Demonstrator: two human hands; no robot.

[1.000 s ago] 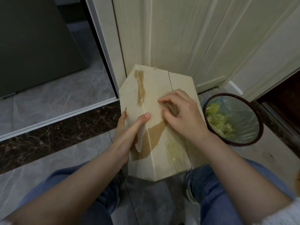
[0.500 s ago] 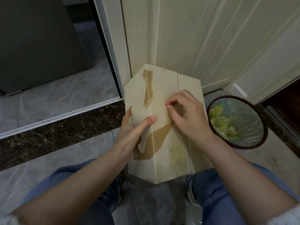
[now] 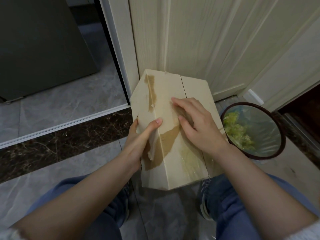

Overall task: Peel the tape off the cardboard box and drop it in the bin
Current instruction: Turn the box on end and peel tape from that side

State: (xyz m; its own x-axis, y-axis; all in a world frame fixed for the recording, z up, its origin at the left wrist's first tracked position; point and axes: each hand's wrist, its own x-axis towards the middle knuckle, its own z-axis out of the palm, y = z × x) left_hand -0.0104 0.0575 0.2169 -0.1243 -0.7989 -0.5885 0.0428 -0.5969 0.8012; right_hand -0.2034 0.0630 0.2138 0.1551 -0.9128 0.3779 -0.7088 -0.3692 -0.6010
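Cardboard box (image 3: 173, 135) sits centre frame, tilted, one long edge facing up toward the camera, far end against the pale wooden door (image 3: 199, 40). Box is held above the grey tiled floor (image 3: 60, 161), between the person's knees in blue jeans (image 3: 230, 210).

Left hand (image 3: 140, 135) comes in from lower left, forearm diagonal. It grips the box's left face: thumb laid over the ridge edge, pointing right, other fingers wrapped round the left side, mostly hidden. Right hand (image 3: 195, 125) comes in from lower right, wrist bent, palm down on the box's top-right face. Fingers only slightly bent, spread, pointing upper left, index fingertip near the centre seam. Looks like it presses flat on clear tape (image 3: 190, 161); can't tell whether any tape edge is pinched under the fingers.

Clear tape is a glossy wrinkled strip running along the seam from under the right hand down to the box's lower edge. Brown torn patches (image 3: 168, 139) where the paper surface has ripped: one at the upper left of the box, one across the ridge in the middle, with a loose paper flap beside the left thumb.

Bin (image 3: 254, 130) at right of frame, just beside the box, dark round rim, plastic liner, greenish-yellow waste inside. Dark marble threshold strip (image 3: 60, 134) at left, grey appliance (image 3: 39, 45) upper left.
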